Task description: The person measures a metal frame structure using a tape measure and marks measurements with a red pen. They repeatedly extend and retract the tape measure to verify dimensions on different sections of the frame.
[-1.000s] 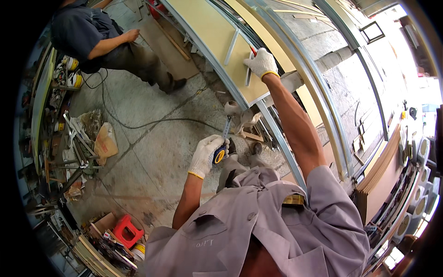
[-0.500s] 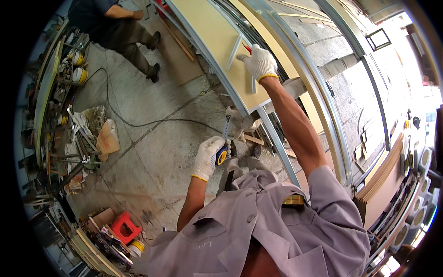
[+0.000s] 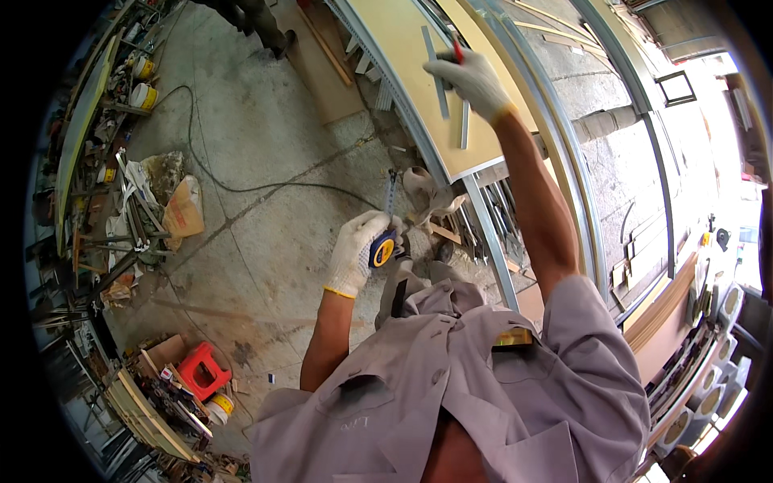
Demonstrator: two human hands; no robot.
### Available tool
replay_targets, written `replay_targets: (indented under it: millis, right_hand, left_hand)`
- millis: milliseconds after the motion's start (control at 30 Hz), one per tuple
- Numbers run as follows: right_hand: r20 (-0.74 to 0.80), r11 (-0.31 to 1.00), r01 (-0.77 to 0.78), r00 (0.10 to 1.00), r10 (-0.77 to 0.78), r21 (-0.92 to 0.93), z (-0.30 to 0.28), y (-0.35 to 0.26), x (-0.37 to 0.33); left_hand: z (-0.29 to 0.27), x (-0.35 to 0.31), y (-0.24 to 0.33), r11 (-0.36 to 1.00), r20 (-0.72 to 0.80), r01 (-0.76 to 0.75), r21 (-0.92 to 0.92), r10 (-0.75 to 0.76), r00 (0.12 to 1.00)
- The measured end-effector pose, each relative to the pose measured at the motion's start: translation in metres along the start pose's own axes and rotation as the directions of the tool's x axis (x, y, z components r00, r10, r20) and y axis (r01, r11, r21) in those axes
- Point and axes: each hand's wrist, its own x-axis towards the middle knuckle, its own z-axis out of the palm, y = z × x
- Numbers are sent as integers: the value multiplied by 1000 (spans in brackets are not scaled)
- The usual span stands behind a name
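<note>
One grey strip [image 3: 442, 98] has swung round on the desk [image 3: 398, 60]. Left hand [image 3: 356, 253] grips a tape measure [image 3: 382, 251]; right hand [image 3: 479, 84] pinches a red marker [image 3: 457, 51].

I count two grips in view: one left grip [image 3: 354, 256] and one right grip [image 3: 481, 87]. From my remote station I record one tape measure [image 3: 382, 250], one red pen-like tool [image 3: 458, 51], one table [image 3: 385, 28], and two metal strips [image 3: 442, 101] upon it. I further note one red stool [image 3: 204, 371], one dark cable [image 3: 192, 145], one co-worker [image 3: 262, 22] partly visible, and at least three white-and-yellow buckets [image 3: 144, 97]. I cannot count the stacked boards [image 3: 664, 304].
</note>
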Motion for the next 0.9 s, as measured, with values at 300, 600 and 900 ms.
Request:
replay_targets:
  millis: [300, 600, 900]
  right_hand:
    - [324, 887, -295, 929, 179, 356, -13, 0, -211]
    - [293, 852, -286, 942, 165, 439, -40, 50, -273]
    - [156, 847, -187, 980, 124, 498, -57, 66, -303]
  left_hand:
    - [52, 8, -8, 981, 295, 182, -66, -155, 943]
    - [89, -5, -52, 961, 402, -137, 242, 29, 915]
    - [121, -15, -72, 372, 601, -682, 630, 323, 731]
